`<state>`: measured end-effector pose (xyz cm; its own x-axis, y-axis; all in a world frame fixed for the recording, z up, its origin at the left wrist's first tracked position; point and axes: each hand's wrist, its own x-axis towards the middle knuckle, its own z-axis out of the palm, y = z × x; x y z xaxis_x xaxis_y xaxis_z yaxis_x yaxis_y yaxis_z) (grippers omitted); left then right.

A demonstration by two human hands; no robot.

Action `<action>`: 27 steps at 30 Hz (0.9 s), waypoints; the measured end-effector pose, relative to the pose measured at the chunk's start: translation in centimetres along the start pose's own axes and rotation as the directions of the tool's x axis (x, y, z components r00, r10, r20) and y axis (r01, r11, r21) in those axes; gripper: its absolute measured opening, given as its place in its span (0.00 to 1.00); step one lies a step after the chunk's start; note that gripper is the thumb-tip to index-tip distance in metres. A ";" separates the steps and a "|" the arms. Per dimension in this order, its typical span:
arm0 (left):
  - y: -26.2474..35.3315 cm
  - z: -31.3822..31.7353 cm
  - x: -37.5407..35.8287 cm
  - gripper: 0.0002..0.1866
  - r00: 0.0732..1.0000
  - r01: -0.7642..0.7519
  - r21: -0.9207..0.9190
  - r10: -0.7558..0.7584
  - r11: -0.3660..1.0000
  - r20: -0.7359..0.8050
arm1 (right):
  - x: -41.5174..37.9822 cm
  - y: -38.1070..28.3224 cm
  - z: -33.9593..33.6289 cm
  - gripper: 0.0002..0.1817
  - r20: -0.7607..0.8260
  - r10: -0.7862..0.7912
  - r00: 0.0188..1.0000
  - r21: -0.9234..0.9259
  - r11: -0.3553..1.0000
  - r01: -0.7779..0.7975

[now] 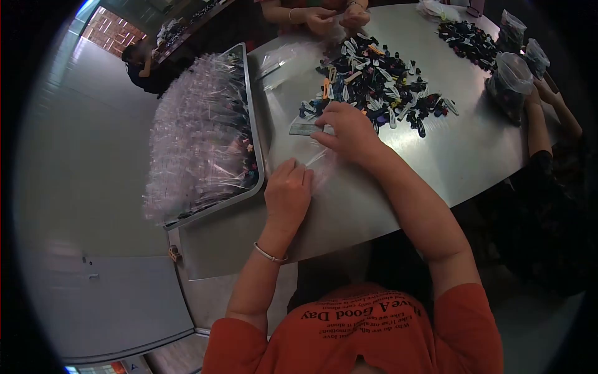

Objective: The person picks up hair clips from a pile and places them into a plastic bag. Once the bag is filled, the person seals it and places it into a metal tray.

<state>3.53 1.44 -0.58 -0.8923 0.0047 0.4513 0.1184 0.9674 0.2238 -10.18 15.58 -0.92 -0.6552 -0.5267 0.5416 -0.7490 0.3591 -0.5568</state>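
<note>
My left hand (288,188), with a bracelet at the wrist, is closed at the edge of a clear plastic bag (321,163) on the metal table. My right hand (349,132) is beyond it to the right, thumb and fingers pinched on a flat grey metal piece (303,129). This piece lies at the near left edge of a loose pile of hair clips (380,84), mostly black and white with some orange ones. The bag stretches between my two hands, and its outline is hard to make out.
A metal tray (254,118) heaped with filled clear bags (199,124) stands left. Across the table (461,165) are another person's hands (333,22). A second clip pile (467,43) lies far right, near filled bags (511,84) and a person's arms (539,124).
</note>
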 end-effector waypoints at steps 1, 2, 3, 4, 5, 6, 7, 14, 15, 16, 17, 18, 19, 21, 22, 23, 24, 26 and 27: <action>-0.1 -0.1 0.0 0.07 1.000 -0.001 0.000 0.001 1.000 0.001 | 0.1 0.1 -0.1 0.14 -0.020 -0.007 1.000 0.010 1.000 0.008; -0.3 -0.1 -0.1 0.06 0.998 -0.021 0.000 0.021 1.000 -0.052 | 0.1 0.1 -0.1 0.14 -0.020 -0.006 1.000 0.009 1.000 0.006; -0.4 -0.1 -0.2 0.06 0.994 -0.040 0.001 0.040 0.999 -0.104 | 0.1 0.1 -0.3 0.14 -0.019 0.005 1.000 0.018 1.000 -0.005; -0.5 -0.2 -0.3 0.06 0.994 -0.039 0.000 0.039 0.999 -0.102 | 0.1 0.0 -0.3 0.14 -0.017 0.015 1.000 0.028 1.000 -0.015; -0.5 -0.2 -0.3 0.06 0.996 -0.030 -0.054 0.025 0.998 -0.087 | 0.0 0.0 -0.2 0.14 -0.015 0.016 1.000 0.029 0.999 -0.015; -0.6 -0.2 -0.3 0.06 0.997 -0.021 -0.107 0.013 0.994 -0.072 | 0.0 0.0 -0.2 0.13 -0.010 0.030 1.000 0.039 0.999 -0.029; -0.6 -0.3 -0.3 0.06 0.997 -0.021 -0.107 0.014 0.994 -0.073 | 0.0 0.1 -0.1 0.13 -0.005 0.043 0.999 0.048 0.998 -0.043; 0.2 -2.5 -0.2 0.06 0.978 0.058 -0.272 -0.110 0.961 -0.177 | 0.1 0.1 -0.4 0.13 -0.015 0.078 0.997 0.081 0.994 -0.076; 0.3 -3.0 -0.1 0.07 0.967 0.051 -0.305 -0.123 0.951 -0.223 | 0.1 0.1 -0.4 0.13 -0.011 0.065 0.998 0.052 0.997 -0.064; 0.3 -3.5 0.0 0.07 0.966 0.050 -0.304 -0.123 0.952 -0.226 | 0.0 0.1 -0.4 0.12 -0.007 0.052 0.999 0.024 0.998 -0.052; 0.2 -4.0 0.1 0.07 0.954 0.070 -0.377 -0.173 0.923 -0.244 | 0.0 0.2 -0.2 0.12 -0.008 0.049 0.999 0.024 0.999 -0.049; 0.1 -4.3 0.2 0.06 0.940 0.087 -0.449 -0.223 0.889 -0.259 | 0.0 0.1 0.0 0.12 0.021 -0.029 0.999 0.037 0.999 0.028; 0.1 -4.4 0.4 0.06 0.938 0.087 -0.446 -0.224 0.891 -0.265 | 0.0 -0.1 0.2 0.12 0.048 -0.109 0.993 0.052 0.993 0.106; 0.0 -4.5 1.3 0.06 0.883 0.227 -0.862 -0.469 0.453 -0.014 | -0.5 -0.8 0.6 0.11 0.076 -0.134 0.988 0.033 0.991 0.132; -0.1 -4.3 1.8 0.06 0.882 0.220 -0.863 -0.470 0.455 -0.023 | -0.5 -1.0 0.7 0.11 0.150 -0.134 0.980 0.003 0.991 0.135; -0.3 -3.9 2.2 0.06 0.873 0.233 -0.936 -0.481 0.263 0.082 | -0.5 -1.2 0.7 0.10 0.221 -0.129 0.967 -0.029 0.990 0.138; -0.4 -3.4 2.7 0.07 0.864 0.243 -0.968 -0.467 0.059 0.188 | -0.5 -1.3 0.4 0.10 0.249 -0.125 0.960 -0.032 0.990 0.137; -0.9 -1.9 3.3 0.07 0.864 0.254 -0.967 -0.452 0.011 0.222 | -0.5 -1.2 0.4 0.09 0.103 -0.123 0.987 0.021 0.992 0.121; -0.8 -1.6 3.8 0.08 0.860 0.274 -0.961 -0.438 -0.036 0.262 | -0.3 -1.1 0.1 0.09 -0.041 -0.106 0.994 0.085 0.990 0.109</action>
<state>0.71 0.24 2.34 -0.9334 -0.3531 0.0638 0.1695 -0.2772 0.9457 -9.11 15.26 -0.54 -0.5758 -0.5298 0.6227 -0.8047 0.2327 -0.5462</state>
